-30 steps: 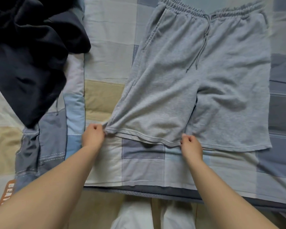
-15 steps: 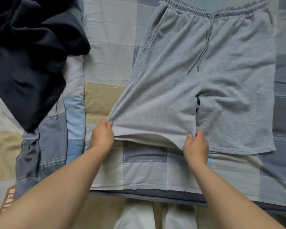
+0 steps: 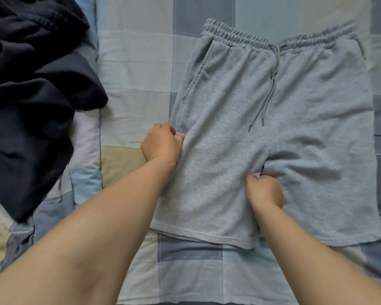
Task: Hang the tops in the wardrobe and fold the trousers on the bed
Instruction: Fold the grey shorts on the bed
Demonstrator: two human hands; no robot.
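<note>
I see soft grey fleece drawstring shorts (image 3: 273,137) flat on checked bedcover (image 3: 136,69). L hand (image 3: 161,144) pinches side seam, R hand (image 3: 264,191) pinches crotch. Limp, light fabric, prob best gripped at seams/hems.

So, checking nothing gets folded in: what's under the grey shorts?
Only the patchwork quilt shows around the grey shorts; whatever lies directly beneath them is covered.

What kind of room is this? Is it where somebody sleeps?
Most likely a bedroom. The grey shorts lie spread flat on a checked patchwork bedspread, and a heap of dark clothes waits beside them, so someone is sorting laundry on a bed.
</note>
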